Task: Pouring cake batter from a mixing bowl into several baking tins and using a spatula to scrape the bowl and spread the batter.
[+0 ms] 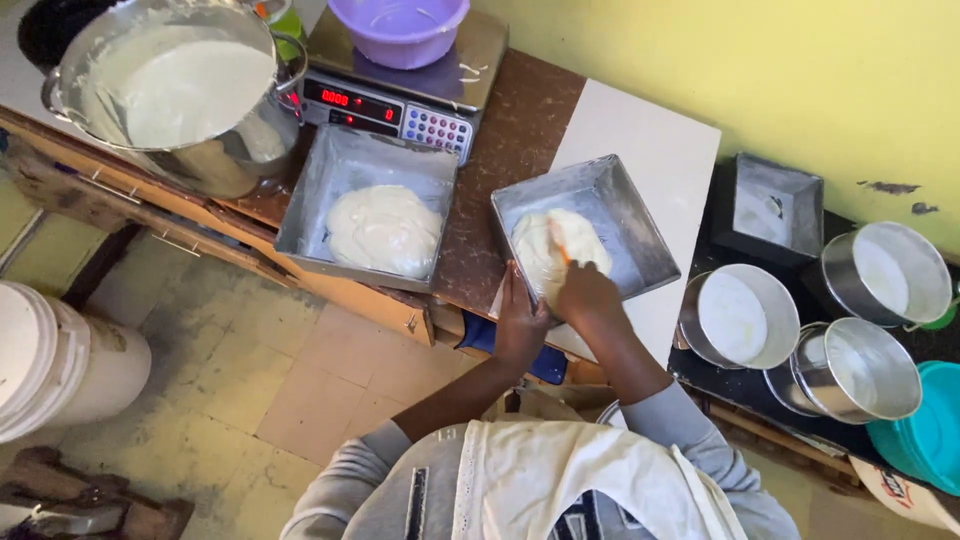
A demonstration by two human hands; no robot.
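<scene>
Two square metal pans hold pale batter on the brown worktop (520, 130), the measure of progress so far. Behind and to the left of the right-hand square pan (640, 215), a large steel pot (250, 130) stands partly emptied, batter streaking its inner wall. The left-hand square pan (340, 160), just beside the right-hand one, has its mound of batter (385, 230) lying unspread. A third square pan (770, 205) and three round tins (770, 290), to the right of the right-hand pan, are greased or coated but unfilled. The left hand (520, 320) grips that pan's near rim, fingers closed on the metal. The right hand (585, 290) is wrapped around an orange-handled spatula (560, 250), working its batter, which covers only part of the floor.
</scene>
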